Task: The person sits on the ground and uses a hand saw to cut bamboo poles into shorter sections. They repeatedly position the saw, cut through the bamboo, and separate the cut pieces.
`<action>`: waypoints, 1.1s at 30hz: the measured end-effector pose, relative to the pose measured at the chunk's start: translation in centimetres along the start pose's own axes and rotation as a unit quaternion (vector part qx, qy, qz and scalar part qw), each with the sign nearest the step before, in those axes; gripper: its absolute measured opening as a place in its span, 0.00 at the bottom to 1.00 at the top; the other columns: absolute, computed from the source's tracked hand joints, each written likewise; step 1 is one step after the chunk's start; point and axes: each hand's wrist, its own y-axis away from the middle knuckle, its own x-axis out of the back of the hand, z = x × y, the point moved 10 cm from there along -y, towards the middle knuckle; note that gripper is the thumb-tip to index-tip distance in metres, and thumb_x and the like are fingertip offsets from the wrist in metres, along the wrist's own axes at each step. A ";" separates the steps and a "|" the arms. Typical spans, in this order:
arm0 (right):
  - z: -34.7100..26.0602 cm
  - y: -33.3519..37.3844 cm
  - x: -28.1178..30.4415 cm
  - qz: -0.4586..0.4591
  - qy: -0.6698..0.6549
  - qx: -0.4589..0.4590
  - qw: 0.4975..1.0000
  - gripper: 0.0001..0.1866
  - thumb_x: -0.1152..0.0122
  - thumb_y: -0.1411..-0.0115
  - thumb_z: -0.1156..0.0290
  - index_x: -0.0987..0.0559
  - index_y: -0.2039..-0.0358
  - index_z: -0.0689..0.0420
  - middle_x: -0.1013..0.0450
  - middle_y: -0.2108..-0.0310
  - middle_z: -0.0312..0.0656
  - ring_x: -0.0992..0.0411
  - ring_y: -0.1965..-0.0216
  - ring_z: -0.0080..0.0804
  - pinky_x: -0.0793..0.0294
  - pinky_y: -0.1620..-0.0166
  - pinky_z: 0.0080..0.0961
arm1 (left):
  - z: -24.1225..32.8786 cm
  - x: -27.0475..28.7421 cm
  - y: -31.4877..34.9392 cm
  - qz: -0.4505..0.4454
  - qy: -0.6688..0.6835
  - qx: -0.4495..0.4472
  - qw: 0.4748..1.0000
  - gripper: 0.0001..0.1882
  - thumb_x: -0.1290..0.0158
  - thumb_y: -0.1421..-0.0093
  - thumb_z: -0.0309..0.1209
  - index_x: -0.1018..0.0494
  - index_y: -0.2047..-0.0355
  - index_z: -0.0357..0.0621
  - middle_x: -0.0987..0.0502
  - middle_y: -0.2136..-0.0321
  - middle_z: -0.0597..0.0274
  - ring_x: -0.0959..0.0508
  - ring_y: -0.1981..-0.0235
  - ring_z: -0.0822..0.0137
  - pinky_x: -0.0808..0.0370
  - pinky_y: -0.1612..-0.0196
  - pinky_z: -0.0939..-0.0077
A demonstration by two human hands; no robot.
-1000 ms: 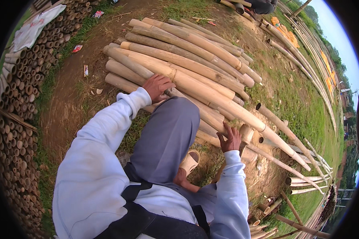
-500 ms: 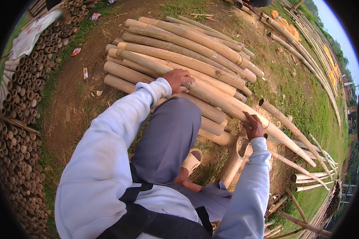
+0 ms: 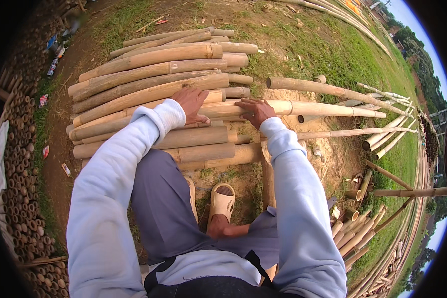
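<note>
Both hands flat and open on the long bamboo pole [image 3: 313, 108] atop the bamboo stack [image 3: 149, 74]: left hand [image 3: 191, 104] beside right hand [image 3: 253, 110], palms down, nothing gripped.

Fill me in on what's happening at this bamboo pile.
A person in a light hooded top crouches on bare ground before a stack of cut bamboo poles. The left hand and the right hand both press flat on one long bamboo pole lying across the stack's near side, its far end reaching out to the right. A tan slide sandal shows below. More poles lie scattered on the grass to the right.
</note>
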 end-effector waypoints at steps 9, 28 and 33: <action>-0.8 -0.8 -0.8 0.018 -0.005 0.003 1.000 0.26 0.42 0.37 0.57 0.29 0.37 0.35 0.33 0.34 0.30 0.38 0.32 0.36 0.47 0.30 0.61 | 4.5 -5.4 -8.4 0.037 -0.095 0.055 0.993 0.47 0.31 0.57 0.59 0.30 0.45 0.40 0.28 0.48 0.57 0.34 0.42 0.56 0.41 0.36 0.61; 1.6 66.2 -10.9 0.264 -0.153 -0.624 0.719 0.14 0.35 0.42 0.67 0.21 0.56 0.54 0.21 0.63 0.47 0.22 0.62 0.47 0.23 0.57 0.38 | 5.9 -6.9 -10.8 0.018 -0.151 0.083 0.985 0.35 0.33 0.52 0.49 0.27 0.47 0.43 0.20 0.52 0.55 0.29 0.39 0.62 0.50 0.31 0.54; -2.4 64.7 -19.6 0.228 -0.163 -0.522 0.806 0.19 0.49 0.35 0.63 0.23 0.47 0.53 0.28 0.48 0.48 0.28 0.47 0.51 0.27 0.47 0.44 | 6.7 -7.4 -11.2 -0.026 -0.166 0.071 0.983 0.34 0.35 0.54 0.52 0.23 0.50 0.44 0.22 0.49 0.58 0.30 0.39 0.65 0.47 0.33 0.58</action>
